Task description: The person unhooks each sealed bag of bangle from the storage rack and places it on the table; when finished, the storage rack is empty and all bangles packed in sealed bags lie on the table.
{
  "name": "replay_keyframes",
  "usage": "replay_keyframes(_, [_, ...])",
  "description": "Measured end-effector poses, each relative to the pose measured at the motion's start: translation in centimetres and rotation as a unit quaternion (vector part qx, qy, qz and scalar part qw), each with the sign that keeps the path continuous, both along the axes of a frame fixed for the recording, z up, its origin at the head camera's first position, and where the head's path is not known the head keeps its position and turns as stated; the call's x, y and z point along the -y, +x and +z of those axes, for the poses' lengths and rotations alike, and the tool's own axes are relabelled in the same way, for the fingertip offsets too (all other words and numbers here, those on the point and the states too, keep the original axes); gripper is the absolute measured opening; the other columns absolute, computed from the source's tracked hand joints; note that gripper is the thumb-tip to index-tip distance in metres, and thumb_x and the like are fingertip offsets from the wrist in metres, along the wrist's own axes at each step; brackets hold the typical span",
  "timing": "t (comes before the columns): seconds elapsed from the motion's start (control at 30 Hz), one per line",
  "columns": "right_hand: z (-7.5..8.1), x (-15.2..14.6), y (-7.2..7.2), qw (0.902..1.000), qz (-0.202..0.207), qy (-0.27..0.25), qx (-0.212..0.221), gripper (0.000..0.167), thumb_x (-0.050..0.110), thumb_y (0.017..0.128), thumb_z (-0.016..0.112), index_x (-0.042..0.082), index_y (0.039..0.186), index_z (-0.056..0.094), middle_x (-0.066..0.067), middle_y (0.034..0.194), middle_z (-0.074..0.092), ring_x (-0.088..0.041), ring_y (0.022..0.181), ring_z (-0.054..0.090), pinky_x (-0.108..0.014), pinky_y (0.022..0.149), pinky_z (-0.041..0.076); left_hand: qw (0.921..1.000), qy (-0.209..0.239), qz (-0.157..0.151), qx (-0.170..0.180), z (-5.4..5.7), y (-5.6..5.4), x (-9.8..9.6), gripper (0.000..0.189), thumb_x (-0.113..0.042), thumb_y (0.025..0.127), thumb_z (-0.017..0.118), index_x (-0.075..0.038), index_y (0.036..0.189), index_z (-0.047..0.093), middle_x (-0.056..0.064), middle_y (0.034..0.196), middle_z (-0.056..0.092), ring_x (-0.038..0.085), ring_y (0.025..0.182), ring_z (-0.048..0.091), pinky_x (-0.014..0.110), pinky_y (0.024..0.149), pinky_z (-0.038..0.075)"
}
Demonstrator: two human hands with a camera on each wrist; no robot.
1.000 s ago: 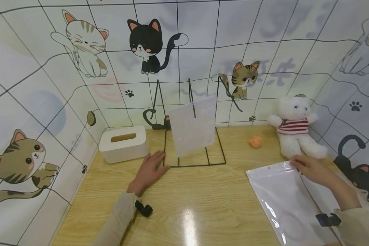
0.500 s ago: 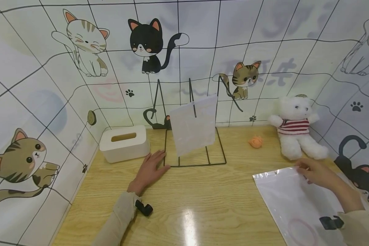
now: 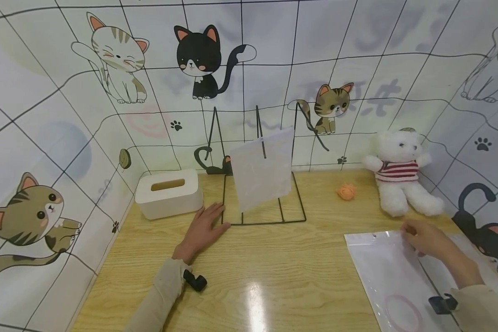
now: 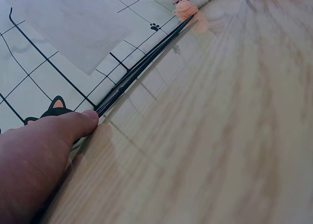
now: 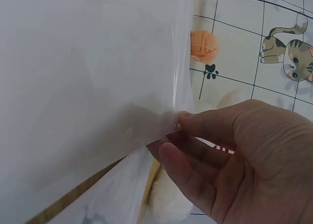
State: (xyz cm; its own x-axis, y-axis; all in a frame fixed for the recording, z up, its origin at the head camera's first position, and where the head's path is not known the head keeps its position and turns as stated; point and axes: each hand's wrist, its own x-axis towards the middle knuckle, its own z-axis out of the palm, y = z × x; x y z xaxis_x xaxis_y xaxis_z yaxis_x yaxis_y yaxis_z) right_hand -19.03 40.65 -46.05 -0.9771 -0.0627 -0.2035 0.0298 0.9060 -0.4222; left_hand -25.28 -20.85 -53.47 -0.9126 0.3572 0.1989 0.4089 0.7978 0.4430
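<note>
The zip-top plastic bag is at the right side of the wooden table, in front of the white teddy bear, its upper corner pinched by the right hand, while the left hand, fingers extended, touches the black wire rack.

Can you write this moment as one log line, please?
left hand: touches wire rack | right hand: pinches plastic bag at corner | hanging on rack: whitish bag | on table: yarn ball, teddy bear
</note>
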Motion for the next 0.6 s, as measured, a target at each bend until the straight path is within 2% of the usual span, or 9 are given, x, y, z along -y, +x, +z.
replay_keyframes(0.2, [-0.56, 0.11, -0.07, 0.9975, 0.008, 0.067, -0.022, 0.017, 0.014, 0.095, 0.059, -0.003, 0.100, 0.060, -0.011, 0.083, 0.058, -0.022, 0.072, 0.052, -0.032, 0.057, 0.043, 1.0000, 0.009, 0.000, 0.002, 0.18, 0.15, -0.03, 0.069, -0.055, 0.099, 0.054, -0.015, 0.153, 0.042, 0.003, 0.160, 0.038, 0.023, 0.152, 0.028, 0.051, 0.126, 0.013])
replay_keyframes(0.6, [-0.68, 0.27, -0.31, 0.9940, 0.014, 0.097, -0.048, 0.015, 0.009, 0.088, 0.064, -0.004, 0.096, 0.066, -0.019, 0.089, 0.066, -0.027, 0.075, 0.060, -0.045, 0.062, 0.051, 1.0000, 0.009, 0.002, 0.003, 0.19, 0.11, 0.06, 0.070, -0.056, 0.098, 0.054, -0.014, 0.153, 0.042, 0.003, 0.161, 0.037, 0.022, 0.152, 0.028, 0.049, 0.127, 0.011])
